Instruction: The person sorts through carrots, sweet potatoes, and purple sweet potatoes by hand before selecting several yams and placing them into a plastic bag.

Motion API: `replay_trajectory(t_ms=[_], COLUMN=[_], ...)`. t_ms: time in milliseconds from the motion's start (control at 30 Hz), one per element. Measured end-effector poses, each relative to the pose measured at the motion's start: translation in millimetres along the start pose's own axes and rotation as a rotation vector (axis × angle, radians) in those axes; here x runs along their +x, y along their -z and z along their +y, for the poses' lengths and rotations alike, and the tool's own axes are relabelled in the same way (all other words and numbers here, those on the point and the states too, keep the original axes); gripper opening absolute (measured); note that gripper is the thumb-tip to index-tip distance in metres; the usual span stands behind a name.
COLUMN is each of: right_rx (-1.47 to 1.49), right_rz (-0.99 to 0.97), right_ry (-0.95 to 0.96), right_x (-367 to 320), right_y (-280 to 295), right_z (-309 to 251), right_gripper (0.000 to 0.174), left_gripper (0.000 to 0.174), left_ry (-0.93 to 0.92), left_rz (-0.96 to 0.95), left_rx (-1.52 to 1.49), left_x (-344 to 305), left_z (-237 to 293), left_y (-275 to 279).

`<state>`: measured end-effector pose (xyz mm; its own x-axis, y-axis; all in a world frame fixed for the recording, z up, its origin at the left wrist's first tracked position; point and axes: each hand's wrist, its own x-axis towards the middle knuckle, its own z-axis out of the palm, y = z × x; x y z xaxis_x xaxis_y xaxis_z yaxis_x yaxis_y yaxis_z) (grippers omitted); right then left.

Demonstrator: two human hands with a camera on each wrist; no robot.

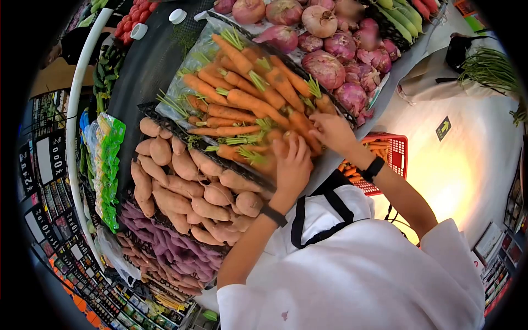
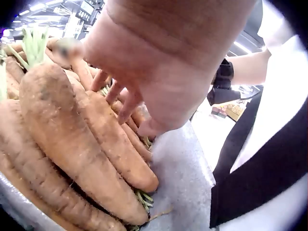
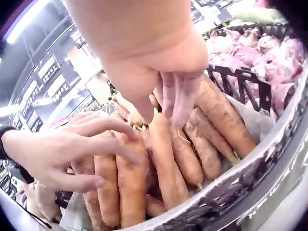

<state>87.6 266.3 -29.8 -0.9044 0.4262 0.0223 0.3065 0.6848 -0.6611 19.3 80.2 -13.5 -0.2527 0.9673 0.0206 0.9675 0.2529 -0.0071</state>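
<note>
A heap of orange carrots (image 1: 234,98) with short green stems lies in a lined black crate. Over the near end of the heap, my left hand (image 1: 293,162) rests with its fingers spread across the carrots; in the right wrist view, those fingers (image 3: 108,126) lie along their upper sides. Just to the right, my right hand (image 1: 334,133) reaches down into the same heap. Its thumb and fingers pinch the upper end of one carrot (image 3: 166,161), seen in the right wrist view. Larger carrots (image 2: 72,139) lie close beneath the left wrist.
Red onions (image 1: 330,66) fill the crate beyond. Sweet potatoes (image 1: 181,190) and purple potatoes (image 1: 159,236) lie to the left. A red basket (image 1: 404,157) containing carrots stands low at the right. Bagged green-labelled goods (image 1: 110,170) hang by a white rail (image 1: 75,110).
</note>
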Motion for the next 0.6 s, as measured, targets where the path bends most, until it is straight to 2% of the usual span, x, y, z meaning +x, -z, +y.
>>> replay_trajectory(t_ms=[33,100,133,200,233,300,333,400,500,600], right_rx=[-0.007,0.087,0.117,-0.155,-0.157,-0.193,-0.194,-0.157,-0.094,-0.117], right_rz=[0.000,0.195,0.223,0.186,0.188,-0.005,-0.005,0.006,0.093,0.168], right_ry=[0.008,-0.133,-0.154,-0.148,-0.144,-0.210,-0.209,-0.288,-0.236,-0.220], right_x=[2,2,3,-2,-4,-10,-12,-8,-5,-4], right_y=[7,26,37,41,39,33,30,23,5,3], right_z=[2,1,-1,6,4,-3,-8,-13,-3,-3], right_gripper=[0.038,0.031,0.038,0.045,0.045,0.059,0.059,0.072,0.078,0.075], left_gripper=[0.050,0.052,0.054,0.058,0.059,0.059,0.059,0.059,0.059,0.059], left_ry=[0.006,-0.001,-0.028,0.000,0.027,0.059,0.013,-0.035,-0.061,-0.058], left_rz=[0.001,-0.007,-0.013,-0.053,-0.101,-0.146,-0.128,-0.103,-0.146,-0.173], left_rx=[-0.014,-0.023,-0.029,-0.067,-0.063,-0.062,-0.009,0.052,0.060,0.109], left_x=[0,3,6,20,28,37,39,44,49,49], left_z=[-1,-3,-6,-3,-3,-1,0,-6,-11,-14], left_y=[1,2,3,0,-3,-7,-8,-7,-5,-3])
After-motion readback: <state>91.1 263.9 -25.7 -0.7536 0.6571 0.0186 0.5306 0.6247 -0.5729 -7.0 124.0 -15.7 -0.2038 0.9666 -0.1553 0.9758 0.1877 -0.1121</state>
